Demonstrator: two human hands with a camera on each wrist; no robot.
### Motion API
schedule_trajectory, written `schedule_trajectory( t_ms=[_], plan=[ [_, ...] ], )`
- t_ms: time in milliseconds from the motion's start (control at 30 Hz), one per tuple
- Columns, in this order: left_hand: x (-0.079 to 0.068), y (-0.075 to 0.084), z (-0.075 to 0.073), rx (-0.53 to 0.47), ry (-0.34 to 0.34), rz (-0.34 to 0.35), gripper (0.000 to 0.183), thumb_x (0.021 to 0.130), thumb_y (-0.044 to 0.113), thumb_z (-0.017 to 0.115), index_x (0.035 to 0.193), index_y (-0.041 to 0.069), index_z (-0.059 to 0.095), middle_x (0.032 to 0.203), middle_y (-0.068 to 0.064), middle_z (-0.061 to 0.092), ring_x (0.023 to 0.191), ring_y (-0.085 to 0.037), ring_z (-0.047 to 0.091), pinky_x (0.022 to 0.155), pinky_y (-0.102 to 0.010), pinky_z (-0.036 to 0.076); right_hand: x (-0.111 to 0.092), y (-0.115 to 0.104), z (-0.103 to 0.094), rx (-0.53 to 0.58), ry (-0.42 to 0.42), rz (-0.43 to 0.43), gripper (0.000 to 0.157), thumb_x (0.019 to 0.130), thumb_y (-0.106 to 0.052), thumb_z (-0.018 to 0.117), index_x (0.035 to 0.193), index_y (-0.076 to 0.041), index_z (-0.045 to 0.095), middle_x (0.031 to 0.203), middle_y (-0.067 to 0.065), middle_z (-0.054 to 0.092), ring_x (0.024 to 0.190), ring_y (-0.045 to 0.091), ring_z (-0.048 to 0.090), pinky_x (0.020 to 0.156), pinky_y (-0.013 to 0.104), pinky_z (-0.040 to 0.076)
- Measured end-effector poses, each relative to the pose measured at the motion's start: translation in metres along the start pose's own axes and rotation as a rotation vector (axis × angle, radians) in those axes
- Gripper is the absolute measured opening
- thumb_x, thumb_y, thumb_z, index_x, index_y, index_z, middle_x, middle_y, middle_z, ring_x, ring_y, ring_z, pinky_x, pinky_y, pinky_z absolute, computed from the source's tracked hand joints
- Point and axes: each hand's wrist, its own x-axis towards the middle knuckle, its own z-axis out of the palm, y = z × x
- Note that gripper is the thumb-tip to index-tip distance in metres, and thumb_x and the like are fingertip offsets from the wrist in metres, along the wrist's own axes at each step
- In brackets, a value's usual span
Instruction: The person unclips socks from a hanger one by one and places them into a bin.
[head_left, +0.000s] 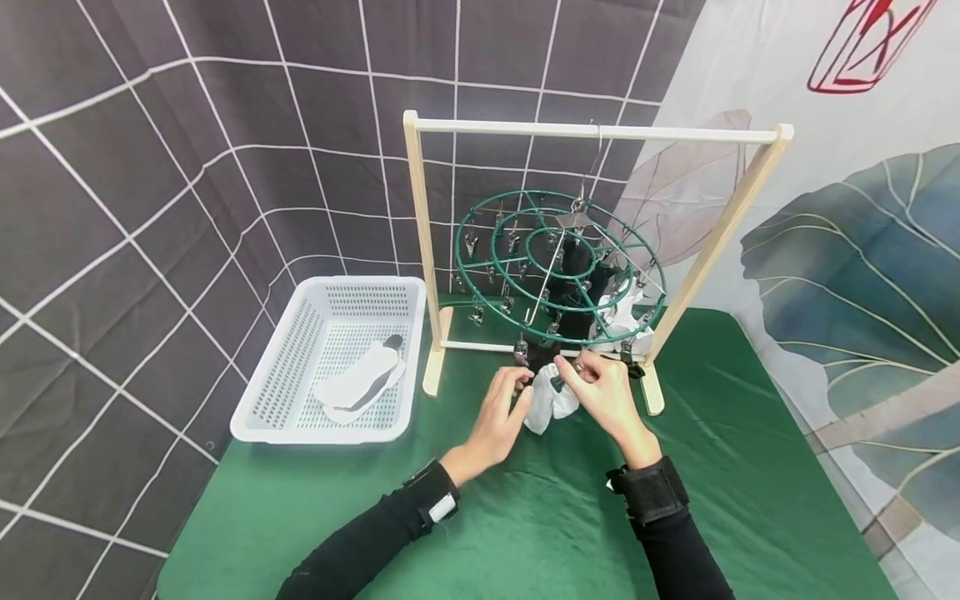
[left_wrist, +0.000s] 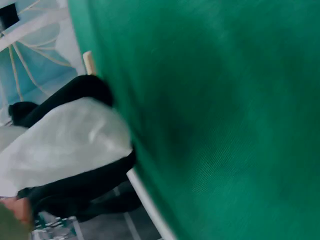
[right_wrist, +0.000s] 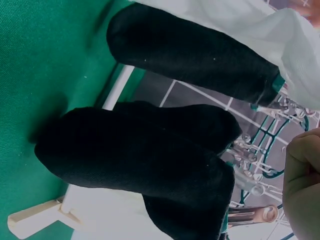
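A white sock (head_left: 546,404) hangs beneath the front rim of a round green clip hanger (head_left: 480,263). My left hand (head_left: 491,421) pinches the sock's upper left edge. On the other side, my right hand (head_left: 606,400) pinches its top with thumb and forefinger, beside a clip partly hidden by the fingers. In the left wrist view the white sock (left_wrist: 70,142) droops between dark ones. Close up in the right wrist view, several black socks (right_wrist: 140,155) dangle from metal clips (right_wrist: 245,150); part of my right hand (right_wrist: 304,182) shows at the edge.
The hanger hooks over the white bar (head_left: 510,127) of a wooden stand. Left of it, a white basket (head_left: 251,425) holds white-and-grey socks (head_left: 360,379). Another white sock (head_left: 618,312) hangs at the hanger's right. A green cloth (head_left: 517,533) covers the table.
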Motion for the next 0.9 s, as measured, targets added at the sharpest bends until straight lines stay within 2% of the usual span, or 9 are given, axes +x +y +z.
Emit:
schedule_trajectory(
  t_ms=[67, 133, 200, 267, 400, 533, 667, 900],
  plan=[
    [-0.004, -0.003, 0.004, -0.034, -0.122, -0.163, 0.035, 0.103, 0.027, 0.039, 0.132, 0.009, 0.045, 0.121, -0.008, 0.05, 0.11, -0.022, 0.048, 0.091, -0.035, 0.042, 0.0, -0.001, 0.0, 0.019, -0.029, 0.024, 0.046, 0.085, -0.019, 0.07, 0.056, -0.015, 0.035, 0.051, -0.011, 0.024, 0.044, 0.004, 0.022, 0.044, 0.022, 0.02],
    [-0.003, -0.006, 0.007, -0.067, -0.211, -0.29, 0.042, 0.103, 0.035, 0.037, 0.138, 0.013, 0.04, 0.128, -0.008, 0.048, 0.116, -0.023, 0.045, 0.095, -0.038, 0.039, -0.001, -0.003, 0.0, 0.03, -0.059, 0.05, 0.044, 0.086, -0.021, 0.069, 0.057, -0.016, 0.037, 0.052, -0.011, 0.025, 0.045, 0.004, 0.023, 0.045, 0.022, 0.02],
    [0.0, -0.007, 0.007, -0.12, -0.272, -0.373, 0.044, 0.102, 0.04, 0.036, 0.137, 0.014, 0.043, 0.127, -0.009, 0.051, 0.115, -0.022, 0.048, 0.093, -0.038, 0.041, -0.001, -0.004, -0.001, 0.034, -0.08, 0.07, 0.042, 0.087, -0.023, 0.069, 0.057, -0.017, 0.039, 0.052, -0.011, 0.027, 0.045, 0.005, 0.025, 0.045, 0.023, 0.021],
    [0.002, -0.008, 0.007, -0.17, -0.299, -0.423, 0.041, 0.101, 0.041, 0.039, 0.13, 0.013, 0.049, 0.119, -0.009, 0.057, 0.106, -0.019, 0.053, 0.086, -0.035, 0.045, -0.002, -0.004, -0.001, 0.03, -0.089, 0.084, 0.041, 0.087, -0.024, 0.068, 0.058, -0.018, 0.041, 0.052, -0.01, 0.028, 0.046, 0.006, 0.028, 0.046, 0.024, 0.023],
    [0.004, -0.012, 0.007, -0.245, -0.28, -0.436, 0.027, 0.099, 0.034, 0.049, 0.106, 0.011, 0.059, 0.091, -0.003, 0.063, 0.078, -0.012, 0.057, 0.066, -0.025, 0.047, -0.002, -0.002, -0.002, 0.005, -0.086, 0.096, 0.04, 0.088, -0.026, 0.067, 0.058, -0.019, 0.042, 0.051, -0.01, 0.03, 0.047, 0.007, 0.03, 0.047, 0.024, 0.024],
    [0.005, -0.013, 0.003, -0.263, -0.235, -0.396, 0.019, 0.098, 0.027, 0.054, 0.091, 0.011, 0.061, 0.075, 0.002, 0.056, 0.067, -0.008, 0.052, 0.057, -0.021, 0.043, -0.001, 0.0, -0.003, -0.019, -0.073, 0.08, 0.044, 0.089, -0.027, 0.066, 0.056, -0.018, 0.039, 0.051, -0.01, 0.027, 0.046, 0.008, 0.027, 0.046, 0.024, 0.022],
    [0.009, -0.01, 0.0, -0.253, -0.207, -0.36, 0.019, 0.098, 0.025, 0.053, 0.087, 0.011, 0.06, 0.072, 0.002, 0.053, 0.064, -0.008, 0.049, 0.055, -0.021, 0.042, 0.0, 0.002, -0.002, -0.019, -0.068, 0.047, 0.047, 0.089, -0.025, 0.067, 0.054, -0.017, 0.036, 0.052, -0.011, 0.025, 0.045, 0.007, 0.025, 0.046, 0.024, 0.02],
    [0.011, -0.007, -0.004, -0.203, -0.236, -0.369, 0.022, 0.099, 0.028, 0.05, 0.089, 0.01, 0.058, 0.072, 0.003, 0.051, 0.064, -0.007, 0.048, 0.055, -0.02, 0.041, 0.0, 0.003, 0.0, -0.014, -0.051, -0.022, 0.049, 0.086, -0.017, 0.071, 0.054, -0.016, 0.033, 0.054, -0.011, 0.024, 0.046, 0.005, 0.022, 0.046, 0.022, 0.017]
  ],
)
